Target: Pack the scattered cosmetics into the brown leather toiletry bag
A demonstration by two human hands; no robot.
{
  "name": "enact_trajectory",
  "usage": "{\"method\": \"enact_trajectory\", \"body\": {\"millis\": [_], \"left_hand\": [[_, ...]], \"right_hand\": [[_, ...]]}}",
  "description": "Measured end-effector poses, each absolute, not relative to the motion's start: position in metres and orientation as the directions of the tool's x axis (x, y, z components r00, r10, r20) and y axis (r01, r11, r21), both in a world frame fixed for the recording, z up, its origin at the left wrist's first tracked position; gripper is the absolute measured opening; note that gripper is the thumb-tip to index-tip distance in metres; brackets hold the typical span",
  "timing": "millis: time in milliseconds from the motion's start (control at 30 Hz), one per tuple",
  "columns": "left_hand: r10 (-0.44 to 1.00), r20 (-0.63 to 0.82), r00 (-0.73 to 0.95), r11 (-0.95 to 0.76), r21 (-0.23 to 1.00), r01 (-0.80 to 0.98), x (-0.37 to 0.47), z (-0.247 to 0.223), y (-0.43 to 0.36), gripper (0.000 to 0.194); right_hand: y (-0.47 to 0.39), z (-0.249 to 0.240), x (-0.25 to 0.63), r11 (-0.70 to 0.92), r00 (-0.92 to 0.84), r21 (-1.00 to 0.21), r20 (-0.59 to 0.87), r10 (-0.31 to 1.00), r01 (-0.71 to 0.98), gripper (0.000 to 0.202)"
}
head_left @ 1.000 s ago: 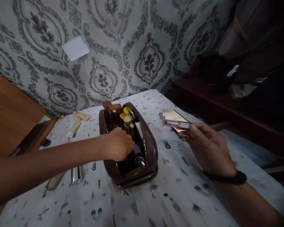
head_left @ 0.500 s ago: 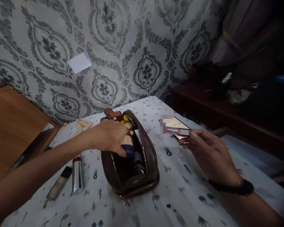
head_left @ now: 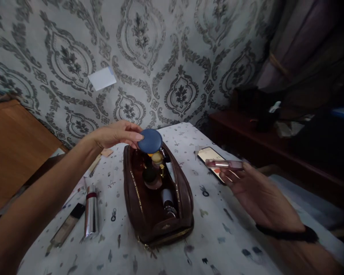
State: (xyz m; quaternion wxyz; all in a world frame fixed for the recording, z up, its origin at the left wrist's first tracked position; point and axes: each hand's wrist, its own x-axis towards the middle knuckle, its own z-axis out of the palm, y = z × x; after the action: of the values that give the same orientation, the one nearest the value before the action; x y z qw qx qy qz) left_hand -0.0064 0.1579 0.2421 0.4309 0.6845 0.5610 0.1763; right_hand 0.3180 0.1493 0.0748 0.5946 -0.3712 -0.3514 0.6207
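Observation:
My left hand (head_left: pixel 119 135) is closed at the rim of a round blue compact (head_left: pixel 150 140), held above the far end of a brown zip bag (head_left: pixel 132 214). The bag stands open on the cloth. Inside it are a dark-lidded round jar (head_left: pixel 151 179), a small gold-topped bottle (head_left: pixel 162 170), a yellowish round pot (head_left: pixel 156 157) and a clear-capped tube (head_left: pixel 168 202). My right hand (head_left: pixel 263 191) pinches a pinkish lip gloss tube (head_left: pixel 225 164) by one end, above a lit phone (head_left: pixel 210 154) lying on the cloth.
Left of the bag, a silver tube (head_left: pixel 91 214) and a black-capped bottle (head_left: pixel 67 225) lie on the patterned white cloth (head_left: pixel 117 248). A wooden cabinet (head_left: pixel 20 141) stands at the left, a dark red ledge (head_left: pixel 229 124) at the right. Patterned wallpaper (head_left: pixel 143 57) rises behind.
My left hand has come up out of the bag with the blue compact and moved toward the bag's far end. My right hand still holds the lip gloss tube, shifted slightly right.

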Motion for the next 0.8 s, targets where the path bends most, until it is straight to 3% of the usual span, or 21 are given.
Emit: {"method": "enact_trajectory", "body": {"millis": [133,200,333,433,500,567,600,667,800], "left_hand": [[0.946,-0.116,0.302,0.016,0.949,0.316,0.008,0.236,0.154,0.053],[0.941,-0.098,0.324,0.019,0.971,0.238,0.018,0.235,0.151,0.049],[0.913,-0.116,0.392,0.037,0.978,0.203,0.034,0.236,0.144,0.043],[0.908,-0.135,0.396,0.052,0.976,0.214,0.037,0.237,0.14,0.042],[0.912,-0.132,0.39,0.054,0.977,0.205,0.036,0.237,0.138,0.043],[0.915,-0.126,0.384,0.052,0.979,0.198,0.033,0.237,0.136,0.044],[0.916,-0.127,0.38,0.053,0.978,0.201,0.031,0.237,0.135,0.043],[0.917,-0.138,0.374,0.059,0.975,0.216,0.028,0.237,0.133,0.042],[0.911,-0.154,0.383,0.073,0.973,0.217,0.023,0.235,0.133,0.042]], "right_hand": [[0.158,0.107,0.311,-0.295,-0.163,-0.634,-0.259,0.952,-0.715,0.012],[0.159,0.131,0.301,-0.358,-0.243,-0.563,-0.271,0.931,-0.745,0.015],[0.151,0.18,0.274,-0.476,-0.359,-0.52,-0.315,0.879,-0.709,0.033],[0.148,0.201,0.257,-0.498,-0.425,-0.603,-0.273,0.863,-0.623,0.034],[0.149,0.203,0.25,-0.404,-0.452,-0.744,-0.155,0.879,-0.532,0.024],[0.152,0.199,0.248,-0.135,-0.385,-0.889,0.049,0.921,-0.437,0.008],[0.153,0.197,0.249,0.029,-0.341,-0.93,0.163,0.926,-0.367,0.016],[0.155,0.196,0.252,0.291,-0.324,-0.938,0.339,0.883,-0.19,0.04],[0.156,0.202,0.255,0.51,-0.529,-0.86,0.42,0.737,0.027,0.054]]}}
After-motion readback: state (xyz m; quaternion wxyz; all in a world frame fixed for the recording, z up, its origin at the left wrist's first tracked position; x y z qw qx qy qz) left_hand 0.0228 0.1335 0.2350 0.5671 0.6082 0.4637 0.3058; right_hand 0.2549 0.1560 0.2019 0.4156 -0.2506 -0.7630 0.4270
